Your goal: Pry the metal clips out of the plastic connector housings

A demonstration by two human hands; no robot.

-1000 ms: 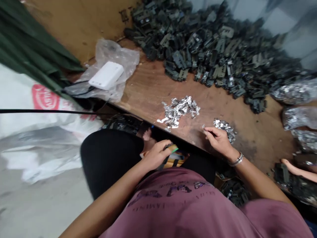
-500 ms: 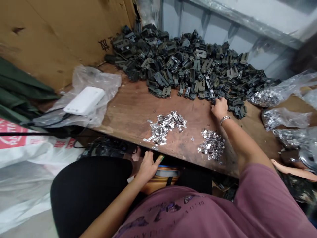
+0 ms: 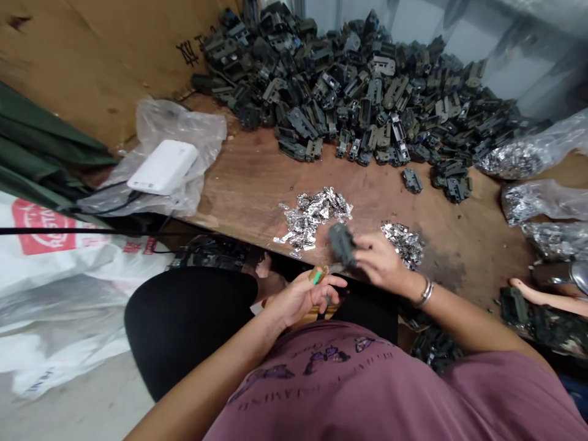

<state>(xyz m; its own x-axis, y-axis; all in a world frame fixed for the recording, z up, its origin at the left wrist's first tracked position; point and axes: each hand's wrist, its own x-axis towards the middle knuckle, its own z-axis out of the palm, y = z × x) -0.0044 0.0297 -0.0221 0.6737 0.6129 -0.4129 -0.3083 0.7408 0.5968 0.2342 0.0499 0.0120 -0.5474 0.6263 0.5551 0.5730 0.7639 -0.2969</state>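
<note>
My right hand [image 3: 383, 260] grips a dark grey plastic housing [image 3: 341, 244] between thumb and fingers, above the table's front edge. Palm up and fingers apart, my left hand [image 3: 307, 297] is just left of and below that housing. Its thumb wears a yellow and green wrap [image 3: 318, 275]. Behind the hands, a pile of thin shiny metal pieces [image 3: 315, 217] lies on the wooden table [image 3: 248, 184]. A second pile of small metal pieces [image 3: 403, 242] is partly hidden by my right hand.
A large heap of dark plastic housings [image 3: 358, 92] covers the table's back. One loose housing [image 3: 412, 180] lies before it. A white device [image 3: 163, 166] rests on a plastic bag at left. Bags of metal parts [image 3: 523, 199] and a metal cup [image 3: 563, 278] stand at right.
My right hand has come back from the heap toward my lap, bringing a plastic housing. My left hand has risen and turned palm up beside it. The view has shifted slightly.
</note>
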